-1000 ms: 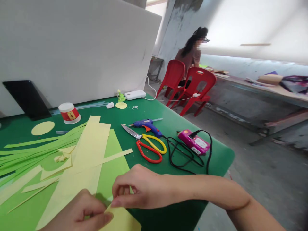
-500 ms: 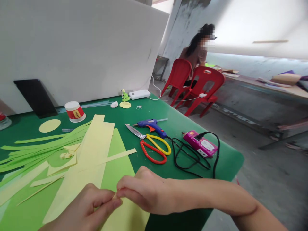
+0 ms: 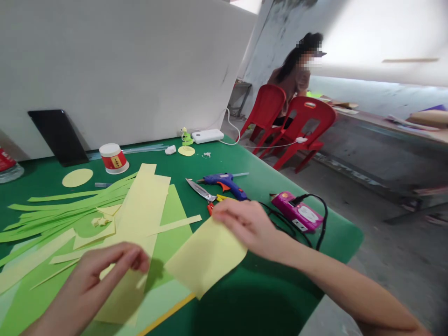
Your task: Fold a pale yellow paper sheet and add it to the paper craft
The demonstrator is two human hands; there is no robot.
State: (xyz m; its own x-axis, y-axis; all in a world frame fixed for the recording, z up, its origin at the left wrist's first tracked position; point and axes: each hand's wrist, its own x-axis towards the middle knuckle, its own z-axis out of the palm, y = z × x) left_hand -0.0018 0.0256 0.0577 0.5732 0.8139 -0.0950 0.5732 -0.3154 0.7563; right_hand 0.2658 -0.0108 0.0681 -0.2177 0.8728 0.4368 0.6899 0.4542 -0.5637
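My right hand (image 3: 250, 225) pinches the corner of a pale yellow paper piece (image 3: 206, 255) and holds it above the green table (image 3: 245, 298), over the red and yellow scissors (image 3: 209, 197). My left hand (image 3: 94, 275) is closed on a narrow pale yellow strip (image 3: 121, 294) lying over the light green sheet (image 3: 168, 233). The two yellow pieces are apart. A long pale yellow sheet (image 3: 143, 205) lies behind my left hand.
Green paper strips (image 3: 59, 210) fan out at left. A blue glue gun (image 3: 226, 182), a pink device (image 3: 297, 212) with black cable, a red-labelled cup (image 3: 114, 158), a yellow disc (image 3: 77, 177) and a white power bank (image 3: 208, 136) lie about. A person (image 3: 294, 74) sits by red chairs (image 3: 301, 126).
The hands were pinched together on one yellow paper. They have since moved apart: my right hand went up and right with the larger piece, my left stays with the narrow strip.
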